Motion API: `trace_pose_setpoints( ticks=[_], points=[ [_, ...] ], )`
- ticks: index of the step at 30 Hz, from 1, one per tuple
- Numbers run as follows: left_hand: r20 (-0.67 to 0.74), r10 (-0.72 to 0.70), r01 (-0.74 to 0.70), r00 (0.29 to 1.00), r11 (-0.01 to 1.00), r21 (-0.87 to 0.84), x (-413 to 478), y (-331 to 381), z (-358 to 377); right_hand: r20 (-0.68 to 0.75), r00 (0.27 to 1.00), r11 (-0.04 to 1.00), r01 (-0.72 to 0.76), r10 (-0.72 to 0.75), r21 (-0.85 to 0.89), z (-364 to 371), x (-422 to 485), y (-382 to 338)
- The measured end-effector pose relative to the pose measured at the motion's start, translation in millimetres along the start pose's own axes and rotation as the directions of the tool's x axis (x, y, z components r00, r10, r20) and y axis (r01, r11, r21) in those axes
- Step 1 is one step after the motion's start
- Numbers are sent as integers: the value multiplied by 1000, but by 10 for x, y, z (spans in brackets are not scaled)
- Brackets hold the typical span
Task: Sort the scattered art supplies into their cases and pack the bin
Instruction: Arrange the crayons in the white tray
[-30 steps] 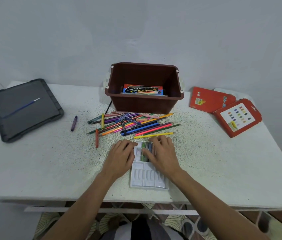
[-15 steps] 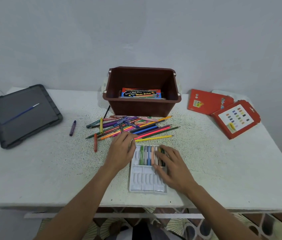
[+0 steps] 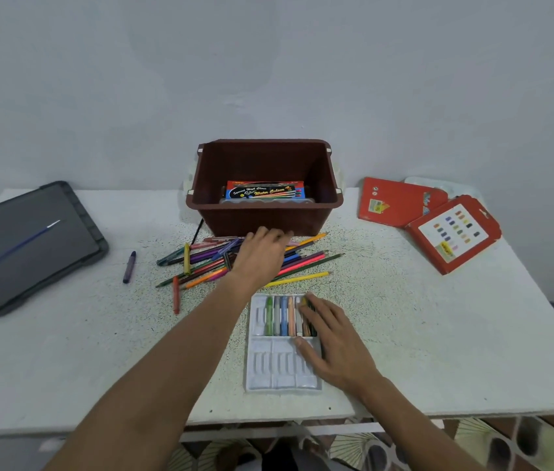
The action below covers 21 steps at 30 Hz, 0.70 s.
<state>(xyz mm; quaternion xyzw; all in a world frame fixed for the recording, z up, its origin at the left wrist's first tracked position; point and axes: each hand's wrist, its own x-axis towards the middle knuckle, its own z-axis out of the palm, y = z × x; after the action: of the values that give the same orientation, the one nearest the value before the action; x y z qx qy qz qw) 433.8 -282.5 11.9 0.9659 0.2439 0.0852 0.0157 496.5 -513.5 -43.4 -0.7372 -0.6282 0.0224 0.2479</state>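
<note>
A white plastic crayon tray point(image 3: 270, 365) lies near the table's front edge, with several crayons point(image 3: 280, 316) in its far row. My right hand point(image 3: 330, 338) rests flat on the tray's right side, fingers straight over the crayons. My left hand point(image 3: 260, 254) reaches over the pile of coloured pencils and crayons point(image 3: 207, 263) in front of the brown bin point(image 3: 265, 215); its fingertips are at the pile's far edge and whether they hold anything is hidden. A watercolour box point(image 3: 265, 191) lies inside the bin. A purple crayon point(image 3: 129, 266) and a red crayon point(image 3: 176, 295) lie apart at the left.
A dark grey case lid point(image 3: 27, 246) with a blue paintbrush point(image 3: 24, 243) on it sits at the far left. Two red cardboard sleeves point(image 3: 398, 202) point(image 3: 452, 232) lie at the back right over a white tray. The wall stands right behind the bin.
My left hand left the tray and reached forward over the pencil pile toward the bin. My right hand slid back along the tray's right side, uncovering the crayons in it.
</note>
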Motion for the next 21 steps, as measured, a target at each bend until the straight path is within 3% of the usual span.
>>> trace_pose_setpoints(
  ticks=[6, 13, 16, 18, 19, 21],
  points=[
    [94, 105, -125, 990, 963, 237, 181, 36, 3, 10, 1000, 1000, -14, 14, 2, 11, 11, 22],
    [64, 104, -117, 992, 960, 254, 219, -20, 8, -22, 1000, 1000, -6, 6, -2, 13, 15, 18],
    [-33, 124, -120, 992, 987, 110, 208, -63, 51, -24, 1000, 1000, -5, 4, -9, 15, 14, 24],
    [-147, 87, -104, 985, 988, -112, 191, -57, 34, -8, 1000, 1000, -18, 18, 0, 21, 9, 34],
    [-197, 35, -86, 980, 962, -258, 169, -28, -3, 1, 1000, 1000, -22, 22, 1, 26, 6, 40],
    [-167, -106, -3, 980, 836, -549, 103, 59, -121, 9, 1000, 1000, -23, 23, -2, 34, 2, 44]
  ],
)
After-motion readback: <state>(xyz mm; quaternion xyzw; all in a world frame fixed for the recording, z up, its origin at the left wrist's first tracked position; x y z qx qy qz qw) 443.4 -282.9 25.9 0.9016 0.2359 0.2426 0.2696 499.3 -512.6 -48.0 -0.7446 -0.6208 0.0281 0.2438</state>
